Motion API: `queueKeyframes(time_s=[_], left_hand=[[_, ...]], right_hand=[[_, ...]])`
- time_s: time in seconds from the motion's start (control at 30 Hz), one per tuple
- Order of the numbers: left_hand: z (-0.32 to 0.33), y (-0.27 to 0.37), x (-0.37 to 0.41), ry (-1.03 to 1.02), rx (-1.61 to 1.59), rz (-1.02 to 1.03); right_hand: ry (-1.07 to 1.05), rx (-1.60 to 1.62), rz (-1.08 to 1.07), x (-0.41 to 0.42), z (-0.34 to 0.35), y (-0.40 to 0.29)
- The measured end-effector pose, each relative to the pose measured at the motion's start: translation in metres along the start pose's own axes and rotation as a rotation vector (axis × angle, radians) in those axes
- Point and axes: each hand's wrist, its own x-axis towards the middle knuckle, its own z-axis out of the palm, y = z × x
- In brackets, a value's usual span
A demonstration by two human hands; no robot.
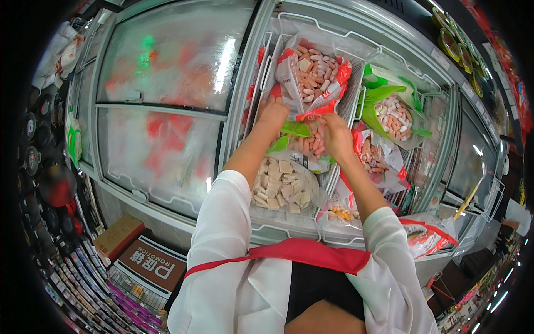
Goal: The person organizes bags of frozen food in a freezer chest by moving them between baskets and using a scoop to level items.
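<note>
Both my hands reach into a chest freezer with wire baskets. My left hand (273, 112) is at the left side of the basket, its fingers closed on the edge of a red-and-clear plastic bag; the fingertips are partly hidden. My right hand (337, 135) pinches the red rim of a bag beside an open green-edged bag of small pink sausages (308, 144). Just beyond lies a larger open bag of mixed sausages (316, 73). Nearer my body is a clear bag of pale square pieces (277, 183). A green bag of sausages (392, 117) sits in the basket to the right.
Frosted sliding glass lids (167, 54) cover the freezer's left part. White wire basket handles (329, 25) stick up around the bags. A red-and-white package (429, 236) rests at the right front edge. A cardboard box (119, 238) and a brown promotion sign (146, 261) stand at lower left.
</note>
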Motion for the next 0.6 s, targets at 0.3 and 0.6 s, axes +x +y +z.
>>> queueKeyframes(time_s=[0.3,0.6], left_hand=[[0.022,-0.018,0.044,0.102,-0.255,-0.049],[0.007,-0.035,0.077,0.236,-0.702,-0.105]], right_hand=[[-0.483,-0.143,0.119,0.014,0.039,0.023],[-0.269,-0.293,0.175,-0.028,0.040,0.060]])
